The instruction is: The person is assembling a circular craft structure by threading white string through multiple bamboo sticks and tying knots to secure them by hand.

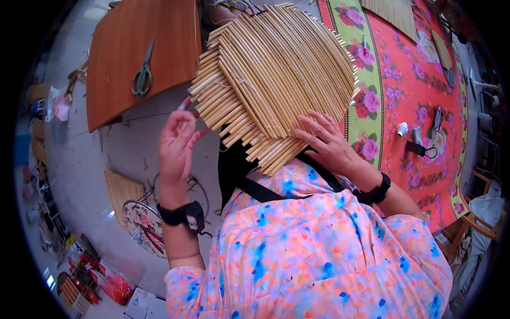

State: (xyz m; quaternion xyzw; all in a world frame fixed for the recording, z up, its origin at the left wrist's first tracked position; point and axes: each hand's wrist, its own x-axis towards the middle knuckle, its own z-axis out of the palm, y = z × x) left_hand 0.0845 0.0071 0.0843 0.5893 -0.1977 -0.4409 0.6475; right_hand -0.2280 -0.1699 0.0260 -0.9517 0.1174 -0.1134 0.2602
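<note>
A panel of straw-coloured stalks (281, 74) lies over my lap, its slanting main rows bordered at the left and lower edge by shorter stalks set at another angle. Thin pale thread shows at a few spots on it. My left hand (178, 138) is raised beside the panel's left edge, fingers partly bent and apart, with a silvery band on one finger. Nothing can be made out in it. On the panel's lower right part rests my right hand (329, 141), palm down with its fingers spread.
Green-handled scissors (142, 77) lie on a brown wooden board (143, 32) at the left. To the right stretches a red floral cloth (404, 106) holding a thread spool (402, 129) and small tools. A round floral seat (143, 226) stands at lower left.
</note>
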